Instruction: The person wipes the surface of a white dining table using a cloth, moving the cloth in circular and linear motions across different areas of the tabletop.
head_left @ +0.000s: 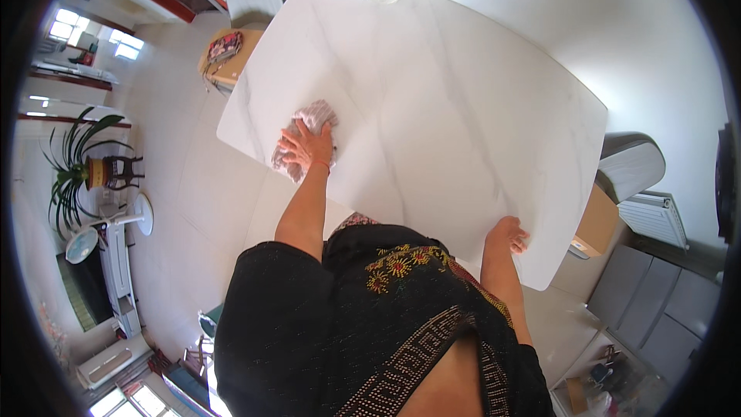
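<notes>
The left hand [307, 144] pressed, fingers spread, on the cloth [316, 113] at the table's [463, 108] near edge, where overreaching could have dropped it, while the right hand [506, 235], loosely curled, looked empty.

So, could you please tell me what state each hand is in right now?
Left hand: open, spread over the cloth.
Right hand: partly curled, at the table; whether it holds anything cannot be told.
</notes>
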`<state>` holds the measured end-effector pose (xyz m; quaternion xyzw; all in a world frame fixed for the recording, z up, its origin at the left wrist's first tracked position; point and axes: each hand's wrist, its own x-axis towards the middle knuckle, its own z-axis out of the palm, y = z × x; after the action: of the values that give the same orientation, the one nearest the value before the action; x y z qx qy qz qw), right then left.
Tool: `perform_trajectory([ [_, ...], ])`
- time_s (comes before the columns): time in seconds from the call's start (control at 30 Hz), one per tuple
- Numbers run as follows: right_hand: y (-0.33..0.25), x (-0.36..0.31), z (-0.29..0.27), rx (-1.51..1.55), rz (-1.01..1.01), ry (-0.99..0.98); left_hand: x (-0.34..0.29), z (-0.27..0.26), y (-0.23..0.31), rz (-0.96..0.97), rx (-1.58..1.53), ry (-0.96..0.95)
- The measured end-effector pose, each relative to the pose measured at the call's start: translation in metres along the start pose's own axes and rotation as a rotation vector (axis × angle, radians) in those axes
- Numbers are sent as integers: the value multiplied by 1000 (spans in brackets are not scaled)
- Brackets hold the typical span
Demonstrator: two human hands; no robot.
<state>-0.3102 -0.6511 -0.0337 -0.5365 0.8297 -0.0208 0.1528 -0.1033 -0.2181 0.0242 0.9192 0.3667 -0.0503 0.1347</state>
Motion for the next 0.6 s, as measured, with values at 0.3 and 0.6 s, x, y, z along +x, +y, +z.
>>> perform_trajectory([
  [0.3,-58,5,20,64,350,221,22,20,25,-38,-8,107],
  [0.6,-59,-17,13,-21,352,60,58,28,126,-68,70,67],
])
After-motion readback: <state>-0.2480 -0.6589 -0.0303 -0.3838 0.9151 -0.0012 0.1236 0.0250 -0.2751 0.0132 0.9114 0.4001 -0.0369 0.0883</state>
